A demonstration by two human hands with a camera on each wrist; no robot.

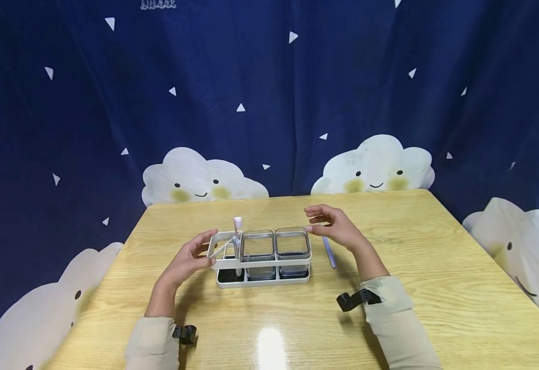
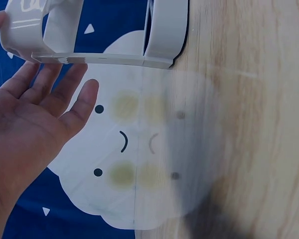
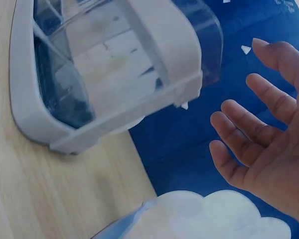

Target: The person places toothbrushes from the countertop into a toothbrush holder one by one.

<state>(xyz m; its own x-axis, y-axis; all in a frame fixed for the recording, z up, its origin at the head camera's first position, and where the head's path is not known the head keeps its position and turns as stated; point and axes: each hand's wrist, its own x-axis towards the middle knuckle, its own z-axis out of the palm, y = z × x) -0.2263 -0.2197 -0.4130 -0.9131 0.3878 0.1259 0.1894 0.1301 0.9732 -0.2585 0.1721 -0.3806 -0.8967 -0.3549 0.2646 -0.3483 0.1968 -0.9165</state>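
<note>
A white toothbrush holder [image 1: 264, 283] stands mid-table, its long side facing me. Two clear cups, the left one [image 1: 257, 252] and the right one [image 1: 292, 252], sit in its middle and right sections. Upright in the left section is a toothbrush [image 1: 237, 223], bristles up. My left hand [image 1: 188, 261] grips the holder's left end, thumb on the front rail and fingers toward the back. My right hand [image 1: 336, 226] hovers by the right cup, fingers loosely bent; the right wrist view shows it apart from the holder [image 3: 164, 35] with nothing in it.
A bluish-purple stick-like item [image 1: 329, 253], perhaps another toothbrush, lies on the wooden table [image 1: 269, 313] right of the holder, below my right hand. Behind the table hangs a dark blue curtain [image 1: 232, 61] with white clouds and triangles. A black wrist camera sits on each sleeve.
</note>
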